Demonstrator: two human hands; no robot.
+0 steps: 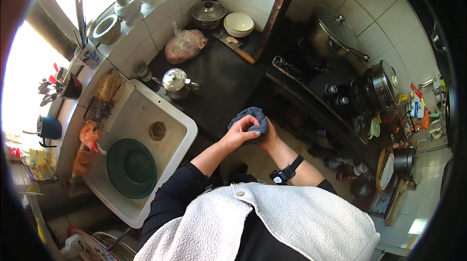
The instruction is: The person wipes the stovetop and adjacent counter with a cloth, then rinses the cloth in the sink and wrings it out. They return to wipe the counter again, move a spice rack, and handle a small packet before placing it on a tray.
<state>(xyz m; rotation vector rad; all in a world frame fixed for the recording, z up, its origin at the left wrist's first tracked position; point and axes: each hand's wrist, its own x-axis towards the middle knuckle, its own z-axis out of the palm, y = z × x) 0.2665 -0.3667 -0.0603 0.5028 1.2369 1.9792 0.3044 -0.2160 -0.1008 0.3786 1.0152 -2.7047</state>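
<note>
A dark blue-grey cloth (251, 113) is bunched up between my two hands, in front of my body near the counter's front edge. My left hand (240, 133) grips it from the left, thumb and fingers curled into its folds. On the other side my right hand (270, 137) holds the cloth, with most of its fingers hidden behind it. Beyond the hands, a metal teapot with a lid (177, 84) stands on the black countertop (222, 78). A white sink (182, 126) lies to the left, holding a green plastic basin (132, 168).
A cleaver (243, 54), white bowls (239, 23), a lidded pan (208, 13) and a plastic bag of meat-like food (185, 45) occupy the back counter. A drinking glass (142, 70) is beside the sink. Right are a large lidded pot (332, 38) and a gas stove (337, 93).
</note>
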